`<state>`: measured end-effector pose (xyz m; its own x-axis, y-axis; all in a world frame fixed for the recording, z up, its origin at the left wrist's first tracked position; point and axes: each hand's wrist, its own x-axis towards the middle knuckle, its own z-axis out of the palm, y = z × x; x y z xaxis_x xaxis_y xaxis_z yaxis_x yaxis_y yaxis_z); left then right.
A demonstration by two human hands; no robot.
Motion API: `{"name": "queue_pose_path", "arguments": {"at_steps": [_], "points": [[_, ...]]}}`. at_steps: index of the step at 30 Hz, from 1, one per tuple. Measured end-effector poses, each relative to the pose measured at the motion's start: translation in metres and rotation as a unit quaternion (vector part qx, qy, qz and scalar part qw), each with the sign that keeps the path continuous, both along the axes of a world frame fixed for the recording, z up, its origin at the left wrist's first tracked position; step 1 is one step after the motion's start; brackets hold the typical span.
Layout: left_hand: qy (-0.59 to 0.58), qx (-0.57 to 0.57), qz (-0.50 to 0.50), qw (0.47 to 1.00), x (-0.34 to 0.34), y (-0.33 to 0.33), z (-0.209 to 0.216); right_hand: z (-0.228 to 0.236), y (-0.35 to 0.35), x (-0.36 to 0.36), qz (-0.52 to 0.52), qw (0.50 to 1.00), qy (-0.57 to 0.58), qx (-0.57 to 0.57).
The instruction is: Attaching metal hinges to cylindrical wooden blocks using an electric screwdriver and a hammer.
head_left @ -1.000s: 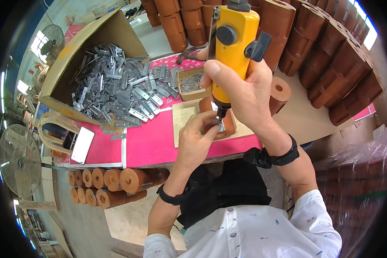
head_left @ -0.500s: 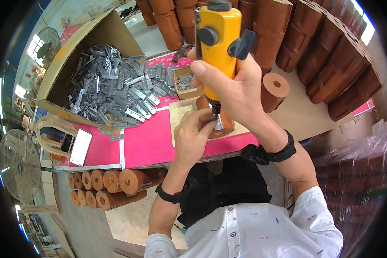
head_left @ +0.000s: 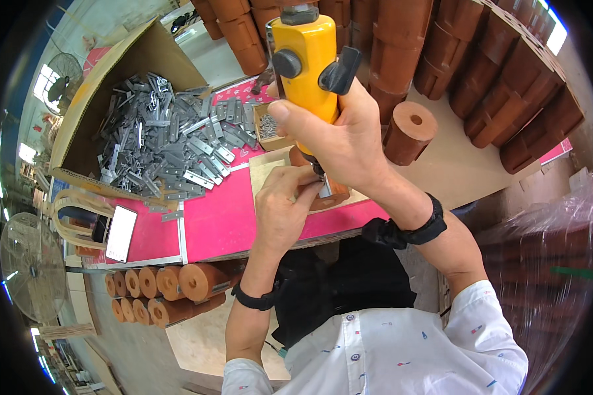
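My right hand (head_left: pixel 352 135) is wrapped round a yellow power screwdriver (head_left: pixel 308 66), held upright with its black nose pointing down. Below it, a reddish-brown cylindrical piece (head_left: pixel 338 195) lies on a pale board (head_left: pixel 262 172), mostly covered by my hands. On that piece a shiny metal strip (head_left: pixel 325 190) shows in part. My left hand (head_left: pixel 280 207) is closed in a pinch beside the screwdriver's tip, right over the strip. Whatever sits between its fingertips is too small and hidden to make out.
An open cardboard box (head_left: pixel 79 125) spills grey metal strips (head_left: pixel 171 135) onto the pink tabletop (head_left: pixel 221 220). Close by are a small box of screws (head_left: pixel 268 126) and a phone (head_left: pixel 121 234). One brown cylinder (head_left: pixel 410 135) stands at right; stacked cylinders (head_left: pixel 517 92) rise behind.
The screwdriver and both hands appear a little further left in the view, and so does the whole table. The screwdriver's tip stays at the left fingertips, and both grips look the same.
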<state>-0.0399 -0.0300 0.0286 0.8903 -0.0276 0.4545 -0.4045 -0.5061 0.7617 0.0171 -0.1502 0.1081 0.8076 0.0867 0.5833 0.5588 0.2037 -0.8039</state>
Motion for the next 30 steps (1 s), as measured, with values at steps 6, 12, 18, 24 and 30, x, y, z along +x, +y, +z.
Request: {"name": "queue_pose_path", "arguments": {"at_steps": [6, 12, 18, 24, 30], "points": [[0.023, -0.004, 0.004, 1.0, -0.001, -0.001, 0.003, -0.001, -0.001, 0.001, -0.011, 1.0, -0.001, -0.029], [0.091, 0.003, -0.025, 0.996, 0.0, 0.006, -0.002, -0.006, 0.0, 0.004, -0.026, 0.998, -0.047, -0.028], [0.15, 0.037, -0.119, 0.981, 0.014, 0.014, -0.001, -0.006, 0.003, 0.003, -0.02, 0.997, -0.07, -0.032], [0.219, -0.004, -0.167, 0.961, 0.029, 0.02, -0.021, -0.01, 0.004, 0.005, -0.026, 0.997, -0.06, -0.043], [0.233, 0.004, -0.144, 0.962, 0.031, 0.02, -0.028, -0.01, 0.004, 0.005, -0.036, 0.995, -0.073, -0.048]]}}
